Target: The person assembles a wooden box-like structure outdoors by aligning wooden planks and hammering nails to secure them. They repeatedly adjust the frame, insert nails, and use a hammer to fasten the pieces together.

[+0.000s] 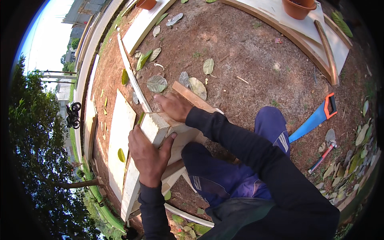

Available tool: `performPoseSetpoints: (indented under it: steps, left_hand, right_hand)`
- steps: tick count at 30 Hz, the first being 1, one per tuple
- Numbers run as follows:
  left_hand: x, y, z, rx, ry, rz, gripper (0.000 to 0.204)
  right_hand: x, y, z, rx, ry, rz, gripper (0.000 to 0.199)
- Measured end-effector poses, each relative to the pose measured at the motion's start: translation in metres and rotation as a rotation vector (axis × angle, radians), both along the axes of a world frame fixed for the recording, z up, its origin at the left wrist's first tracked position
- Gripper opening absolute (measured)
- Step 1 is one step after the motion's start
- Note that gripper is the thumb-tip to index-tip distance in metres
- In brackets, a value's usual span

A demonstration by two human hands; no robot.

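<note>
Head | left hand pinching wooden block | right hand partly hidden, can't tell grip | flowerpot cropped

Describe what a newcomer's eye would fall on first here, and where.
Probably the blue-and-orange saw, out at the right. Next, left of centre, the left hand gripping a pale wooden block, with the right hand close by. A terracotta pot sits at the top right.
</note>
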State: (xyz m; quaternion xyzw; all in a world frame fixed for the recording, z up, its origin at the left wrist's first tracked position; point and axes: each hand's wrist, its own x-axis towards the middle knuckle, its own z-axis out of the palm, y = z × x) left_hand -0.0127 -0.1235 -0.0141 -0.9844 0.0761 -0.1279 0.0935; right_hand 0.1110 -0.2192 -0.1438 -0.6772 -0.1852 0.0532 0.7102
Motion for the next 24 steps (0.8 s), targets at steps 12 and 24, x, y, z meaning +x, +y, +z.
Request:
performPoseSetpoints:
  steps: [12,24]
  left_hand:
    - [0.001,-0.002,-0.001,0.018,-0.082,-0.017,0.087]
    - [0.002,-0.002,-0.001,0.020,-0.080,0.000,0.088]
  right_hand:
    - [0.014,0.026,-0.025,-0.041,-0.096,-0.067,0.031]
    - [-0.015,-0.032,-0.003,0.334,0.184,-0.086,0.044]
